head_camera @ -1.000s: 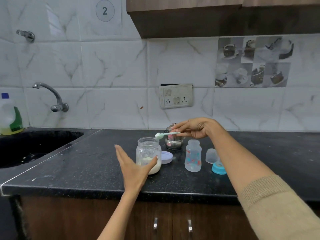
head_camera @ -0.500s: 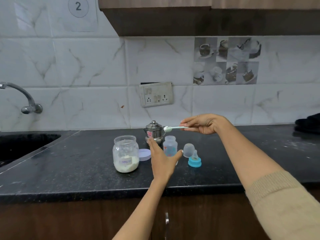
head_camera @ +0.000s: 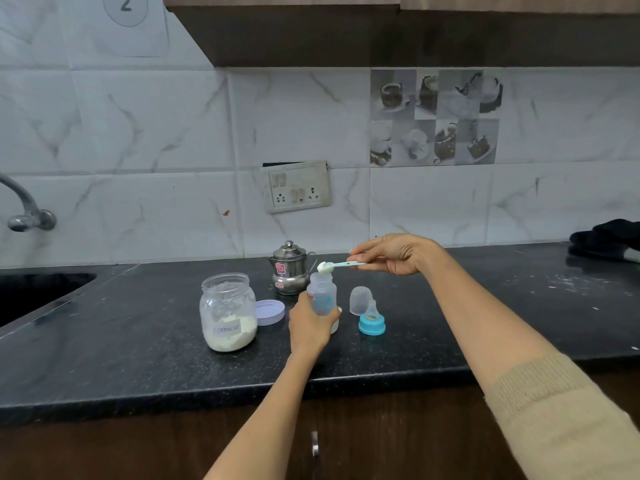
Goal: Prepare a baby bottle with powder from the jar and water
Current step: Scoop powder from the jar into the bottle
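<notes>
An open clear baby bottle stands on the black counter, and my left hand is wrapped around its lower half. My right hand pinches the handle of a pale green scoop heaped with white powder, its bowl just above the bottle's mouth. Left of the bottle stands the open glass jar, about a third full of powder, with its lilac lid lying beside it. The blue teat ring and clear cap sit right of the bottle.
A small steel lidded pot stands behind the bottle near the wall. A sink with a tap is at the far left. Dark cloth lies at the far right. A socket plate is on the tiled wall.
My left hand left the jar, moved right and closed around the bottle. My right hand carried the loaded scoop from over the jar to over the bottle's mouth. The view shifted right.
</notes>
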